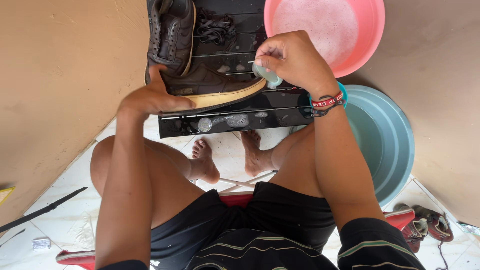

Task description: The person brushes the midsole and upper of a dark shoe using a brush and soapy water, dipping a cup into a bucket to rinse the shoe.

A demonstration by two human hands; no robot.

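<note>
A dark brown sneaker (pixel 215 85) with a tan sole lies on its side on a black slatted rack (pixel 240 117). My left hand (pixel 150 97) presses on its heel end and holds it steady. My right hand (pixel 292 57) hovers just past the shoe's toe, fingers closed on a small pale green brush (pixel 266 75). A second dark sneaker (pixel 172 32) lies farther back on the rack, beside a heap of black laces (pixel 215 27).
A pink basin (pixel 370 30) of soapy water stands at the far right. A larger teal basin (pixel 385 140) sits by my right knee. My bare feet rest on the white tile floor (pixel 225 155). Red shoes (pixel 425 225) lie at the lower right. A tan wall runs along the left.
</note>
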